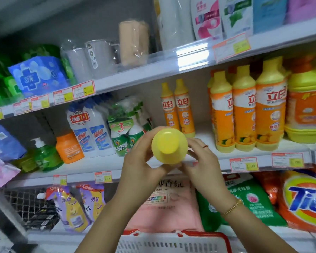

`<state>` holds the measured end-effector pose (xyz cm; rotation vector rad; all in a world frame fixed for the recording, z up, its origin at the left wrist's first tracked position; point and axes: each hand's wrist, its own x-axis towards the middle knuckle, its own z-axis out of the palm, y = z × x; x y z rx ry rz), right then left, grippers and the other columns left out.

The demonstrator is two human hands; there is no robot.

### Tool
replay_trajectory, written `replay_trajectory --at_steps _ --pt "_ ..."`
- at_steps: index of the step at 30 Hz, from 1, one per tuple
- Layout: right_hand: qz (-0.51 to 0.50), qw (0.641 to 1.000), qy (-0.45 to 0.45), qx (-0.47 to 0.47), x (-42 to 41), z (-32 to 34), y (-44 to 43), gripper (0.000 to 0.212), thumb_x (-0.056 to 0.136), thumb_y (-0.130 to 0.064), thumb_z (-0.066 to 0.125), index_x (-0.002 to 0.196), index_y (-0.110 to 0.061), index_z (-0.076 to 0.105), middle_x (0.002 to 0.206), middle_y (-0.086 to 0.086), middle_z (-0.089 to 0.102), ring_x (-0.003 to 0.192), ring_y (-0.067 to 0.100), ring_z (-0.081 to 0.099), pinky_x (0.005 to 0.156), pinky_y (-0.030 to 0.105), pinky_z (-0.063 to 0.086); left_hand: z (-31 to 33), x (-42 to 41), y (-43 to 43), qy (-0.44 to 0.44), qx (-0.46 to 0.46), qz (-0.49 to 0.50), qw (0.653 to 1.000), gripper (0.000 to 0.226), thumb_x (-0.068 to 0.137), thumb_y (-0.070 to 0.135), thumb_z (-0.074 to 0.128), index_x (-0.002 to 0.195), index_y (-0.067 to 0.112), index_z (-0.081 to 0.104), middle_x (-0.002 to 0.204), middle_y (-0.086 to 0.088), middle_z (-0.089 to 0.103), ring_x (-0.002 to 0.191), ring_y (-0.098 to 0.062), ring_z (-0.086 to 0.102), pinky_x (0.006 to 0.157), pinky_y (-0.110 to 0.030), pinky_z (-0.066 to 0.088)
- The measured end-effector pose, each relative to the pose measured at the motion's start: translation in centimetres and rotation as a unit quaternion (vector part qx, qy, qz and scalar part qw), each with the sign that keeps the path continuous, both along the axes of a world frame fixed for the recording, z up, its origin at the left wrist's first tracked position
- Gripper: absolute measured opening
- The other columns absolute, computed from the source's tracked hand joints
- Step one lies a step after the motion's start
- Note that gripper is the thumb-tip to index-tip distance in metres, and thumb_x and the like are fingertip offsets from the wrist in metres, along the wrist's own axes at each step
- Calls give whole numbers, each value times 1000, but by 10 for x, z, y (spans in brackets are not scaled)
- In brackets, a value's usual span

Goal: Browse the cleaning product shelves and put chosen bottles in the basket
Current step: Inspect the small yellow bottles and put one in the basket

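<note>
The yellow bottle (pixel 169 146) is held up in mid-air, cap end turned to the camera, just in front of the middle shelf (pixel 226 158) and above the near basket (pixel 218 236). It is gripped from both sides: the left hand (pixel 137 161) is wrapped round its left flank, and the right hand (pixel 201 161) is curled against its right flank and underside.

Now the handling. A plastic dish-soap bottle is judged here, probably full, so a fair weight for its size is to be expected. The wall is likely stiff enough to hold shape but squeezable, and the skin is smooth, so slipping is possible if it is pinched lightly. The broad body below the shoulder is the place to be gripped; the narrow cap is best left alone, since a bottle carried by it could swing or pop open. One hand round the body should be enough for lowering it.

Much is hidden. The bottle is seen end-on, so its label, body and base are covered by its own shoulder and by the fingers. The basket is cut off by the near edge, and nothing of its contents can be made out. The far-left goods are blurred, and the price tags cannot be read.
</note>
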<state>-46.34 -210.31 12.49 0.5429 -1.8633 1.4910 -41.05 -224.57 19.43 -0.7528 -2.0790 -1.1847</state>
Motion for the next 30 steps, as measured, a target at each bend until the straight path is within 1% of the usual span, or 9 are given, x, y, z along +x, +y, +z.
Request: replay_trajectory --at_steps 3,8,12,15,20,23,25,28,30 --pt "-25 999 -14 -19 -18 -1 18 49 76 -18 77 121 -28 61 115 -9 63 108 5 58 90 22 51 7 -35 22 -64 92 -42 993 61 62 2 85 107 33 57 99 24 68 93 4 65 80 -14 50" --pt "-155 987 -40 10 -37 -8 44 42 82 -21 72 122 -25 59 117 -7 61 105 8 57 88 27 49 6 -97 55 -103 137 -49 984 52 68 2 82 108 25 60 103 5 71 95 -9 68 83 -29 55" --pt "-233 970 -36 66 -47 -14 62 38 87 -23 67 123 -24 58 120 -5 59 103 13 56 81 22 43 22 -131 77 -154 124 -60 978 44 68 7 83 101 26 60 94 8 70 77 5 67 71 -21 56" --pt "-244 964 -43 95 -52 -21 69 39 87 -25 66 124 -24 56 118 -6 58 100 13 57 79 23 46 30 -150 86 -157 76 -66 982 46 69 11 84 106 24 61 94 14 69 78 8 65 75 -21 57" --pt "-258 955 -35 142 -59 -33 65 37 85 -21 68 121 -20 58 118 -1 60 97 19 60 74 31 50 21 -173 85 -135 20 -37 990 49 67 9 85 110 20 61 98 8 68 89 0 62 82 -19 52" --pt "-288 940 0 181 -65 -35 57 40 79 -8 73 116 -17 63 118 3 62 103 22 61 77 32 55 16 -190 84 -173 59 -36 983 49 70 10 83 113 15 61 100 1 69 89 -10 66 79 -27 56" --pt "-316 923 38 216 -70 -37 52 45 71 4 76 112 -12 68 120 6 63 112 25 59 80 35 56 16 -201 87 -203 80 -46 975 50 72 15 82 116 13 60 101 -2 70 89 -16 67 71 -30 57" --pt "-316 917 51 241 -76 -38 47 51 67 10 75 115 -7 67 125 8 61 119 25 54 84 32 54 15 -212 95 -226 66 -75 969 45 75 18 80 115 14 60 100 1 70 89 -13 67 60 -20 52" --pt "-308 917 46 249 -77 -39 45 45 74 6 72 116 -7 65 127 8 59 119 25 54 85 33 55 14 -217 101 -248 52 -94 963 38 76 20 80 110 18 61 101 3 70 92 -11 67 68 -21 56"
